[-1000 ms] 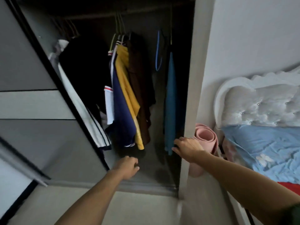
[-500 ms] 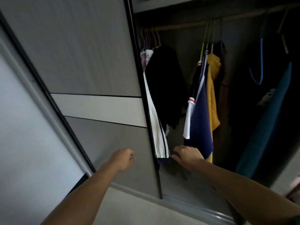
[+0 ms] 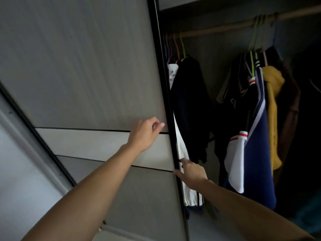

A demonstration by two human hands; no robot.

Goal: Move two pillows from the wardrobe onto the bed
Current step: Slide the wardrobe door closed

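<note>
Right hand (image 3: 191, 173) at black door edge (image 3: 166, 94) — left hand (image 3: 145, 134) on grey door (image 3: 86, 66); clothes (image 3: 257, 136) hang inside.

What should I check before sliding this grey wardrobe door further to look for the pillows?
1. Right hand on the black door edge: ok, fingers rest on it.
2. Left hand on the grey sliding door panel: cannot tell if it touches.
3. White striped garment clear of the edge: not ok, it hangs against it.
4. Pillows in view: not ok, only clothes on the wooden rail.
5. Both hands free: ok.
</note>
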